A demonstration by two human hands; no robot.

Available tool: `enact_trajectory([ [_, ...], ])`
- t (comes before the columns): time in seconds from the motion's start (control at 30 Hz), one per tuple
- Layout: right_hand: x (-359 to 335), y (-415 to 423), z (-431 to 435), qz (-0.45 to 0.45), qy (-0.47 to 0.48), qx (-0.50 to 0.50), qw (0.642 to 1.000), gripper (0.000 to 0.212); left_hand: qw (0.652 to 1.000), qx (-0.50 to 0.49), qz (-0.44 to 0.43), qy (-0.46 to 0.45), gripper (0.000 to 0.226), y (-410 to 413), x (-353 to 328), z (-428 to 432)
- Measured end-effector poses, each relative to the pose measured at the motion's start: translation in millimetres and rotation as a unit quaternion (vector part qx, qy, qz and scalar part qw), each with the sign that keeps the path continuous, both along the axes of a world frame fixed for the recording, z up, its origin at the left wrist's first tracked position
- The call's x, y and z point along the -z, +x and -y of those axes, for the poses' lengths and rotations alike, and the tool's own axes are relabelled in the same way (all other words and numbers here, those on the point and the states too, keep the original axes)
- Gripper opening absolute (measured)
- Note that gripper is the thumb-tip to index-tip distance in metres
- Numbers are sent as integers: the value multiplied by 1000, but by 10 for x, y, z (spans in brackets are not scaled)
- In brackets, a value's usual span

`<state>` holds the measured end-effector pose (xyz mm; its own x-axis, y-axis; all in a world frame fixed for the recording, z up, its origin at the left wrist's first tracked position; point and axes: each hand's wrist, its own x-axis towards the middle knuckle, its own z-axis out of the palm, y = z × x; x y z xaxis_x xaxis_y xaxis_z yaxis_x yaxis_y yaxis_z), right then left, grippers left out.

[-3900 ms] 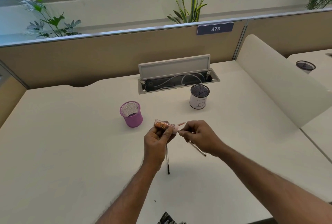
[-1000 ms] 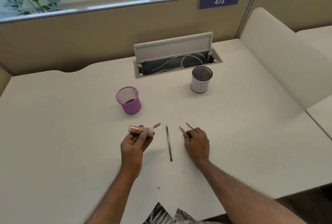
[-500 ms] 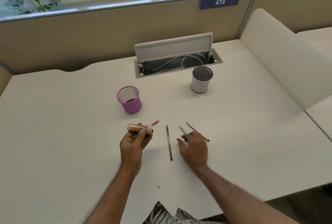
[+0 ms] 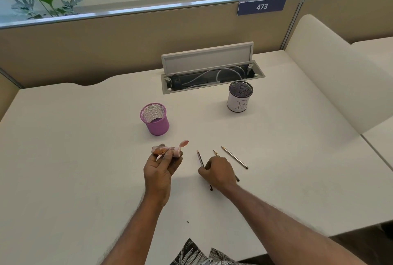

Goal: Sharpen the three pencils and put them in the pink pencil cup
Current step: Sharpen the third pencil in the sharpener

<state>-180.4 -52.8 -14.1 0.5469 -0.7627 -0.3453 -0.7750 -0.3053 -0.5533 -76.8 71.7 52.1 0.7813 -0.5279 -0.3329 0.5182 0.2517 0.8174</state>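
The pink mesh pencil cup stands upright on the white desk, beyond my hands. My left hand grips a clear pink sharpener with shavings inside and its cap flipped open. Three pencils lie side by side right of it, tips pointing away. My right hand lies over the left, dark pencil, fingers curled and pinching its middle. Only the tip of the middle pencil shows past my knuckles. The right pencil lies free on the desk.
A white cup marked B stands at the back right, in front of an open cable tray. A beige partition runs along the back and a white divider bounds the right side. A small shaving speck lies near the front edge.
My right hand let go of the two right pencils, slid left and curled its fingers onto the left pencil. The left hand with the sharpener stayed put.
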Motion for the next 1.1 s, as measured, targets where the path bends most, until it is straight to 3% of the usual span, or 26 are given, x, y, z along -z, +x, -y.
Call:
enact_trajectory([
  [0.07,-85,-91,-49,99,63,50,992,26,1000,-2,-2,-5,14,-5,12,10],
  [0.17,-266,-241,-46,227,202,97,948,7,1000,-11,-15,-14,32,-20,1,36],
  [0.23,-403,-341,7,281,240,93,925,13,999,-17,-35,-23,41,-38,-40,64],
  [0.43,-723,-507,140,310,47,-25,949,16,998,-7,-54,-36,47,-84,-108,164],
  [0.63,-823,-526,129,270,-174,-122,939,14,999,-3,-33,-30,45,-129,-143,246],
  [0.97,-873,-476,202,233,-247,-164,926,13,1000,6,-15,-13,48,-229,-163,288],
  [1.1,-891,-442,273,229,-338,-213,888,13,1000,7,19,-9,51,-276,-177,320],
])
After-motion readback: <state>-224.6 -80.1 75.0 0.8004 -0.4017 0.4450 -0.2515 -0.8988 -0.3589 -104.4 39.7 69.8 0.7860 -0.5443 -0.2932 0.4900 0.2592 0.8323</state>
